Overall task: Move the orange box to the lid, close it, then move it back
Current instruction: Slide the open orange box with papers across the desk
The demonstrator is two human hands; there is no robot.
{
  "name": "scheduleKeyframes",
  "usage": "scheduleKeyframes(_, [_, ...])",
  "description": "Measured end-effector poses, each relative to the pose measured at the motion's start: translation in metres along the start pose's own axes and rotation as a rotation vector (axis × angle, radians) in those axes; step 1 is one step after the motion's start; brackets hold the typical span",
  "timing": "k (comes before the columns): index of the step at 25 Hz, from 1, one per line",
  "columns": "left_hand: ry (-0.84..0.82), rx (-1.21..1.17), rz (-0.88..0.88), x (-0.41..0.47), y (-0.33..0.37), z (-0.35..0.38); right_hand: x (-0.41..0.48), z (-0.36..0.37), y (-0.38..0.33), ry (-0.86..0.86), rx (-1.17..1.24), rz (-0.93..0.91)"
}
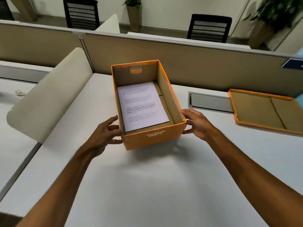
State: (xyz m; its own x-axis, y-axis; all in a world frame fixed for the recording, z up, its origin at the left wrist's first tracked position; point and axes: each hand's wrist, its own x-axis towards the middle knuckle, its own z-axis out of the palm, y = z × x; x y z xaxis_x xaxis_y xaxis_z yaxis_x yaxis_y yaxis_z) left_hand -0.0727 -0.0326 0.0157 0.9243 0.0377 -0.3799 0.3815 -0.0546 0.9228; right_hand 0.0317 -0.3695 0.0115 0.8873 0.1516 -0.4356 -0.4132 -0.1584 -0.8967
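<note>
An open orange box (152,140) sits mid-desk, a printed sheet of paper (142,105) lying flat inside it. My left hand (106,135) presses against the box's left wall near the front corner. My right hand (196,123) grips the right front corner, thumb on the rim. The box's orange lid (262,110) lies upside down on the desk at the far right, apart from the box, its right end cut off by the frame edge.
The white desk (147,177) is bounded at the back by a tan partition (180,59). A curved cream divider (49,99) stands to the left. A grey cable hatch (211,102) lies between box and lid. Crumpled paper (20,92) sits far left.
</note>
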Motion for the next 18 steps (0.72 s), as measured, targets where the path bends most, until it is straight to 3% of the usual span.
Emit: scheduleKeyframes(18, [-0.167, 0.17, 0.044, -0.12, -0.032, 0.17, -0.223, -0.136, 0.116, 0.168, 0.133, -0.06])
